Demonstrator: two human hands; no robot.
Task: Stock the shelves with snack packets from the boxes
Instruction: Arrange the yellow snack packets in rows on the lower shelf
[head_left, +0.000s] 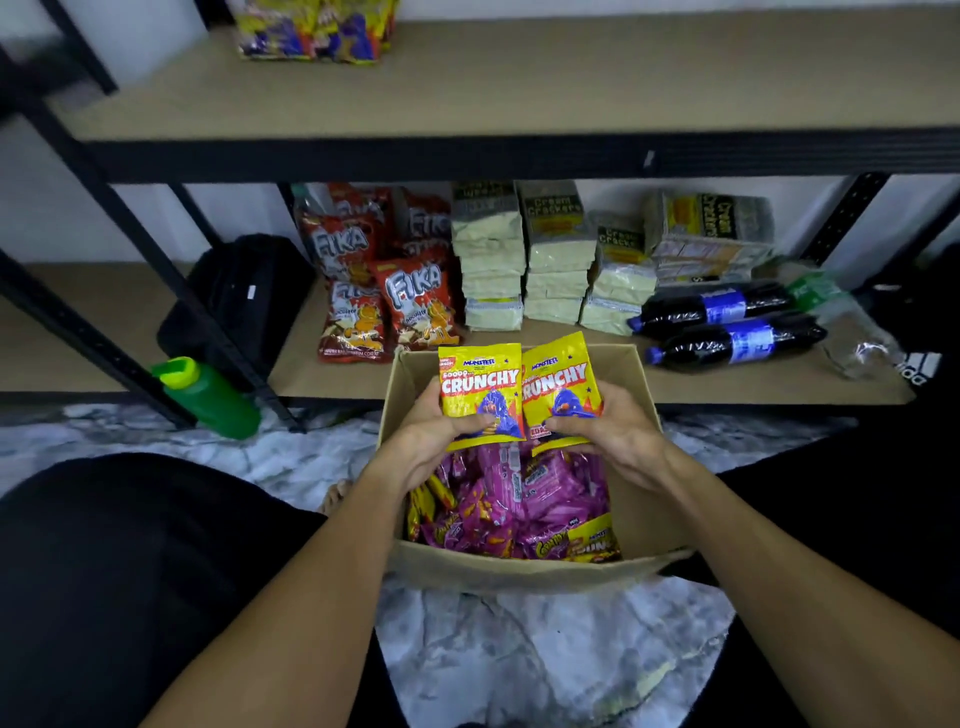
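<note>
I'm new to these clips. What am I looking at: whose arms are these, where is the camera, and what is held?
No machine here: a person wears one camera on the head, so the single picture looks forward and down over their own arms. The left hand grips one yellow Crunchy packet, the right hand a second Crunchy packet, both above an open cardboard box on the floor. Purple snack packets lie in the box. Behind it, the lower shelf carries red Fika bags, stacked cream cracker packs and two dark soda bottles lying on their sides. The upper shelf holds a bundle of yellow packets.
</note>
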